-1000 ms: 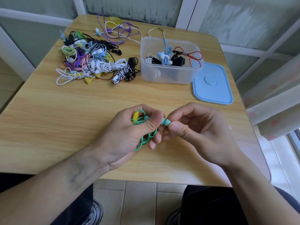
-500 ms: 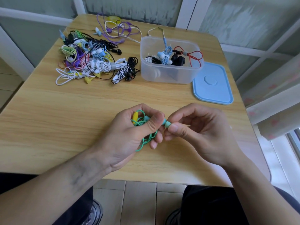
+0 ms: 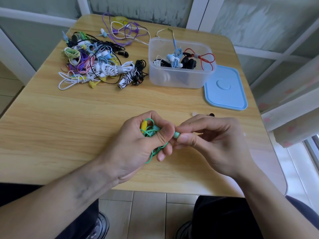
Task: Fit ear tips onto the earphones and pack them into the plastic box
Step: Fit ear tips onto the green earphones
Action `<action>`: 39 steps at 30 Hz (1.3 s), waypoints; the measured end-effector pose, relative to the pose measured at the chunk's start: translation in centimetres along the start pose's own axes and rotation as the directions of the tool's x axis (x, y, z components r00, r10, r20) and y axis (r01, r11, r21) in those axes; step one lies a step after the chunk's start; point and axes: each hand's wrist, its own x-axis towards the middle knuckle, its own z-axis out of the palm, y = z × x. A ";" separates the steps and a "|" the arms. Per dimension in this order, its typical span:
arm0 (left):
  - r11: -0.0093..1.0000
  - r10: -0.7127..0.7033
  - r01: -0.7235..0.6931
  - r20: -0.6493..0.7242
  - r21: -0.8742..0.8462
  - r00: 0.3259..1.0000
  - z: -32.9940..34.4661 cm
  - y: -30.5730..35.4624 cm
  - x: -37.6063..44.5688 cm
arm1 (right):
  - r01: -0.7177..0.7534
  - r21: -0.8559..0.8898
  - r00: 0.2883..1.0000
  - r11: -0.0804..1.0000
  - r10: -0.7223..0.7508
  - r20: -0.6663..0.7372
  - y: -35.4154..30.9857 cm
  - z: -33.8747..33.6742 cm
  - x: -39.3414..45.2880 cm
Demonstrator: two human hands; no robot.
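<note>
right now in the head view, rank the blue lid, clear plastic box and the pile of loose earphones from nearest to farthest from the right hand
1. Flat blue plastic lid, just beyond the right hand, on the table's right.
2. Clear plastic box, left of the lid, farther back.
3. Tangled multicoloured pile of loose earphones, far left across the table.

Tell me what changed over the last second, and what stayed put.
Very little. The right hand still pinches the green ear tip against the earbud in the left hand, which keeps gripping the coiled green earphones; both hands sit marginally lower in the picture. The plastic box, blue lid and earphone pile have not moved.
</note>
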 end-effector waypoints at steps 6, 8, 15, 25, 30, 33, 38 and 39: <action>1.000 0.021 -0.021 -0.018 0.014 1.000 -0.1 -0.2 -0.1 | 0.005 -0.033 1.000 0.999 -0.004 0.018 0.1 0.0 0.0; 1.000 -0.008 0.007 -0.020 -0.018 1.000 0.0 -0.3 -0.1 | 0.013 -0.009 1.000 1.000 -0.012 0.023 0.2 -0.1 0.1; 0.995 -0.071 0.071 -0.009 -0.067 0.997 0.0 0.0 0.0 | 0.024 0.023 0.999 0.999 -0.025 0.045 0.2 -0.4 0.2; 0.990 -0.095 0.096 0.014 -0.108 0.995 0.1 0.0 0.0 | -0.017 -0.022 0.998 1.000 0.019 0.056 -0.1 -1.1 0.2; 0.991 -0.088 0.088 0.010 -0.096 0.996 0.2 -0.2 0.0 | 0.030 -0.044 0.998 0.999 -0.028 0.048 -0.1 -0.8 0.2; 0.993 -0.079 0.079 0.005 -0.087 0.997 0.1 -0.3 -0.1 | 0.041 -0.063 0.998 0.997 -0.039 0.043 0.0 -0.7 0.2; 0.999 -0.021 0.022 0.017 -0.038 1.000 0.0 -0.2 -0.1 | -0.017 -0.011 0.999 1.000 0.018 0.027 0.1 -0.5 0.0; 0.999 -0.019 0.019 0.018 -0.038 1.000 0.0 -0.3 0.0 | -0.026 -0.002 0.999 1.000 0.026 0.028 0.0 -0.4 0.0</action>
